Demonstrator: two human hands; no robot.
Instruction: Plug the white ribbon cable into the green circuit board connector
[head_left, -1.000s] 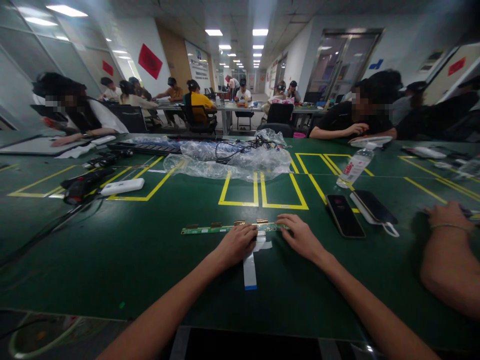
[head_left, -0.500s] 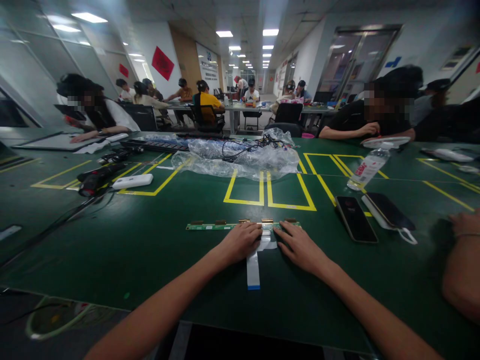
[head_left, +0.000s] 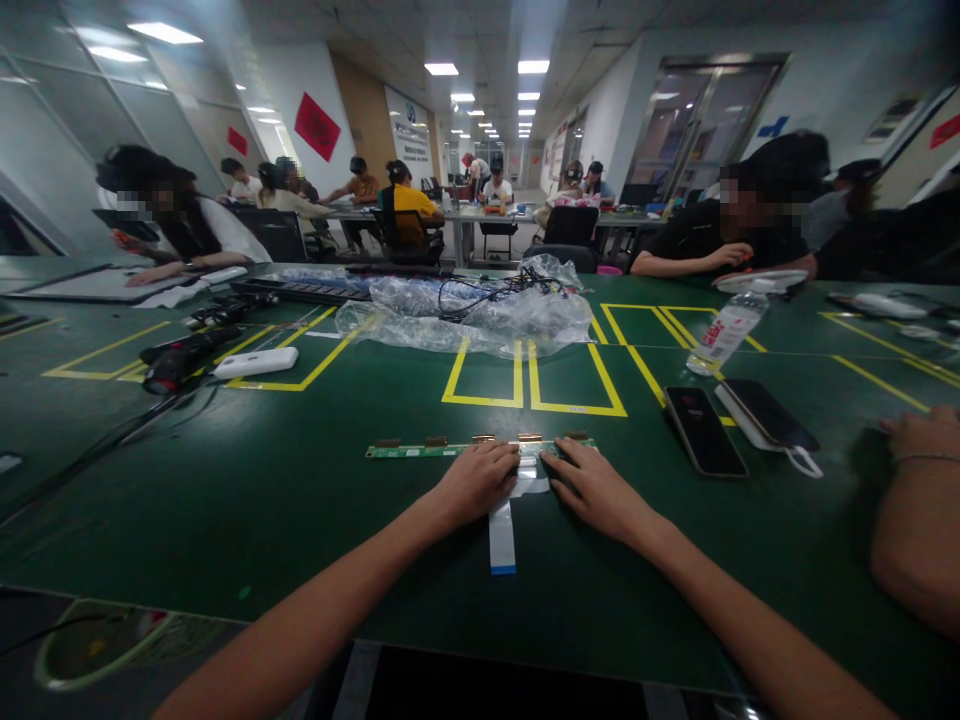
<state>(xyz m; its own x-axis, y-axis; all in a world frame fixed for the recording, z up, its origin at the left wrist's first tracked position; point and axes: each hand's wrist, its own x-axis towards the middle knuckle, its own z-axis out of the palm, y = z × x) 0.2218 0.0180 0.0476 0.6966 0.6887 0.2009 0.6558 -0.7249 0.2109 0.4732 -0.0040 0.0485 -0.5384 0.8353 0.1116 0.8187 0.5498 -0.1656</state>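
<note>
A long thin green circuit board (head_left: 420, 449) with brown connectors lies flat on the green table (head_left: 225, 500). A white flat ribbon cable (head_left: 501, 530) with a blue tip runs from the board's middle toward me. My left hand (head_left: 477, 481) rests palm down on the board beside the cable's top, its fingers curled onto the board's edge. My right hand (head_left: 592, 485) lies just right of the cable, fingertips pressed on the board. Neither hand has lifted anything.
Two dark phones (head_left: 703, 430) and a water bottle (head_left: 724, 332) lie to the right, near another person's forearm (head_left: 911, 520). Crumpled clear plastic with black cables (head_left: 480, 310) sits ahead. A black tool (head_left: 180, 360) and a white device (head_left: 255, 362) lie at left. Several people sit around.
My right hand has slid left along the board toward the ribbon cable over the second. My left hand has stayed on the board. The view shifted slightly.
</note>
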